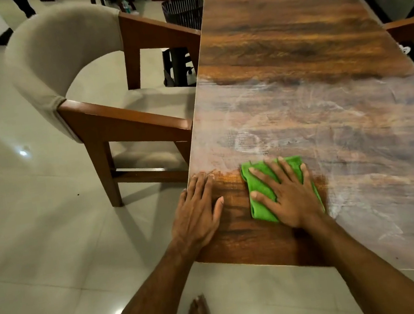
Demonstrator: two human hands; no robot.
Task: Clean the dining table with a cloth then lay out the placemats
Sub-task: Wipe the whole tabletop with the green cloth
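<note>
In the lower middle of the frame, the right hand (288, 194) is pressing flat on a folded green cloth (258, 184), fingers spread wide and straight over it. The cloth is lying on the wooden table (294, 63), near its lower left corner. Just left of it, the left hand (198, 212) is resting palm down on the bare wood at the table's edge, fingers straight, holding nothing. A pale, smeary film is showing across the table's middle and right. A cushioned chair (64, 57) is standing at upper left, touching the table's side, and a dark basket (184, 9) is sitting at top centre.
</note>
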